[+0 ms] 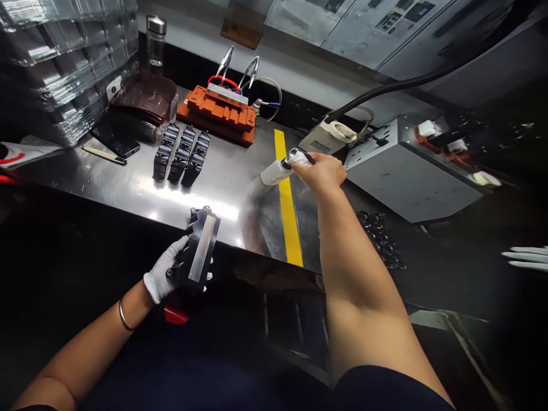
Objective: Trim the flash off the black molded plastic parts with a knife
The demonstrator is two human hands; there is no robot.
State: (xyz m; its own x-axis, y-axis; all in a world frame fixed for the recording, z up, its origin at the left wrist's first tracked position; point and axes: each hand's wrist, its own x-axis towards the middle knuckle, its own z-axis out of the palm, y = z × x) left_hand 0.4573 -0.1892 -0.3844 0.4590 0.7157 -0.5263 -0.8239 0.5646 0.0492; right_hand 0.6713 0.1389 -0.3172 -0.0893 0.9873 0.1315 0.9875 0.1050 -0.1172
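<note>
My left hand, in a white glove, is closed around a black plastic housing at the table's front edge. A flat silver strip runs along the housing's upward face. My right hand reaches out over the table, its fingers closed at the top end of a tilted white bottle. Something white and a short black piece show at those fingertips, too small to make out. Beyond my left hand, several black ribbed parts stand in three rows on the metal table.
An orange fixture with cables sits at the back. Stacked clear trays, a phone and a glass bottle are left. Yellow tape crosses the table. A grey metal box stands right; another gloved hand shows far right.
</note>
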